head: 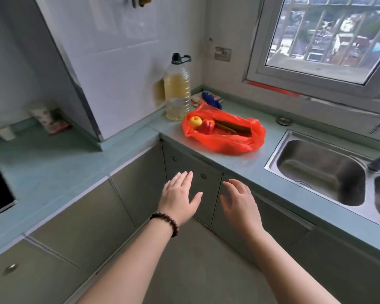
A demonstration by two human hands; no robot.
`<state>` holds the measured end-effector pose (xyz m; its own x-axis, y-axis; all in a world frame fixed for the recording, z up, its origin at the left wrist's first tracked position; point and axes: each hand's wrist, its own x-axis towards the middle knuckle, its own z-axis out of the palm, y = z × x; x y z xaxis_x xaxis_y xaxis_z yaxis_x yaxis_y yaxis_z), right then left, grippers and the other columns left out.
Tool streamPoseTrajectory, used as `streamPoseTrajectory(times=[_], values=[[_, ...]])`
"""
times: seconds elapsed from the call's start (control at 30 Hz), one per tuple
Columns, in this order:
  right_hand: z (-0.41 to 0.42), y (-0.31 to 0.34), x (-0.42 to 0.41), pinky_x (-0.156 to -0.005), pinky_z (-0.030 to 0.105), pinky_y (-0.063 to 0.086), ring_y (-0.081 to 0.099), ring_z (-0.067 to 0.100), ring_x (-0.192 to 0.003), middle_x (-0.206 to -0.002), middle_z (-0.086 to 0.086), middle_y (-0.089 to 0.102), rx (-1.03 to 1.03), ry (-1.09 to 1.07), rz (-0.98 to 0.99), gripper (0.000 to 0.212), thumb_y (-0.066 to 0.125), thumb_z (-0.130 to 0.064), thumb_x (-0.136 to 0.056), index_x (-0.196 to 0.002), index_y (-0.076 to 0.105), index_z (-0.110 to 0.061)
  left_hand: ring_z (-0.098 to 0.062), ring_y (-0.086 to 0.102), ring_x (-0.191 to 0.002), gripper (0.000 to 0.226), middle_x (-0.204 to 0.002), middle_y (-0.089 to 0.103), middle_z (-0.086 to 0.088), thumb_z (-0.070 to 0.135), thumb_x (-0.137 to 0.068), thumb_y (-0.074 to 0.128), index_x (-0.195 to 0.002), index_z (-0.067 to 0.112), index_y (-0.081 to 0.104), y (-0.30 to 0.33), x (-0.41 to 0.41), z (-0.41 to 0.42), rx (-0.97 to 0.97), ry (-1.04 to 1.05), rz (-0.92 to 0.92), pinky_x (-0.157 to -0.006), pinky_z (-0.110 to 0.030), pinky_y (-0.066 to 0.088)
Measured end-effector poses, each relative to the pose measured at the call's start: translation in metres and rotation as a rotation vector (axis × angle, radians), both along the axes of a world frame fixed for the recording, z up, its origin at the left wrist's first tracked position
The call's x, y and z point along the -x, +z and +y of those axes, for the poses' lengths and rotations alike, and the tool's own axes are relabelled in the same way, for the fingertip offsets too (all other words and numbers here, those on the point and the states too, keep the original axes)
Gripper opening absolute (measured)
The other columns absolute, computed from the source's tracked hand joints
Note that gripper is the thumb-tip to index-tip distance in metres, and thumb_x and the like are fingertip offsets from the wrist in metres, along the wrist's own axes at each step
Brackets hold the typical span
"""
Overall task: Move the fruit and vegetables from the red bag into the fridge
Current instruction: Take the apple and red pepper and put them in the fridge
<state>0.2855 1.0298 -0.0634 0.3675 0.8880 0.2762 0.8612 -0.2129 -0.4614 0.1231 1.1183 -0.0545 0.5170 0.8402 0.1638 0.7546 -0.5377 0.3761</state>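
Red bag (225,133) lying open on the table (246,165), just left of the sink (323,170) — inside it a yellow fruit (195,121), a red pepper (207,126) and a dark cucumber (233,126). Left hand (180,199) and right hand (239,201) hover below the bag, fingers spread, holding nothing.

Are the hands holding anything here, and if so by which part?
Nothing is held. The left hand and right hand are both open and empty, short of the red bag.
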Motion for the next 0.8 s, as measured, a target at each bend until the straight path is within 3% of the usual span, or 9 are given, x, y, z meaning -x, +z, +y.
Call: streamPoseTrajectory(times=[0.3,0.5,0.8], values=[[0.142,-0.022,-0.022,-0.101,0.037,0.041,0.049,0.027,-0.12,-0.131,0.009,0.052,0.054,-0.1,0.027,0.037,0.057,-0.02,-0.088,-0.125,0.057,-0.012,-0.014,0.012,-0.144,0.066,-0.155,0.021,0.001,0.05,-0.092,0.039,-0.148,0.021,0.019,-0.024,-0.03,0.164,0.064,-0.122,0.034,-0.118,-0.034,0.012],[0.241,-0.023,-0.034,-0.105,0.035,0.035,0.042,0.025,-0.127,-0.132,0.009,0.052,0.062,-0.241,0.067,0.039,0.059,-0.017,-0.087,-0.125,0.057,-0.009,-0.016,0.014,-0.144,0.065,-0.155,0.023,-0.001,0.049,-0.092,0.038,-0.148,0.019,0.021,-0.025,-0.047,0.28,0.067,-0.273,0.086,-0.118,-0.036,0.014],[0.327,-0.028,-0.053,-0.107,0.037,0.034,0.037,0.025,-0.129,-0.136,0.009,0.048,0.137,-0.348,0.124,0.044,0.057,-0.018,-0.088,-0.131,0.051,-0.012,-0.016,0.019,-0.142,0.061,-0.153,0.028,-0.002,0.043,-0.093,0.044,-0.146,0.018,0.025,-0.038,-0.094,0.374,0.095,-0.422,0.059,-0.117,-0.036,0.018]])
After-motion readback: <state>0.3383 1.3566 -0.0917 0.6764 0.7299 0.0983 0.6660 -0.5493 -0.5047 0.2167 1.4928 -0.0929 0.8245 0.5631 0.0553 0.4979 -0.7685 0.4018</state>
